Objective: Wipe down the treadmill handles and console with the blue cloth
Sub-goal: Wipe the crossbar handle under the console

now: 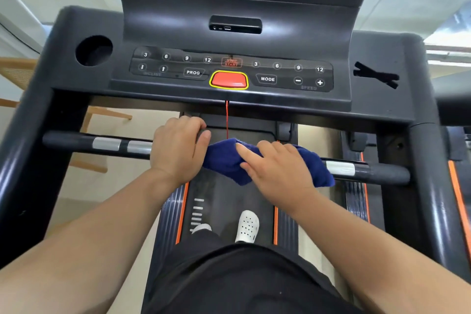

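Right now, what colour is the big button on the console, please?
Red button, yellow rim; head view.

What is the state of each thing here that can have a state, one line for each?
blue cloth: bunched, wrapped over the middle of the handlebar.
left hand: grips the handlebar, beside the cloth.
right hand: holds the blue cloth against the bar, fingers curled over it.
red safety key: seated in the console, its cord hanging down.
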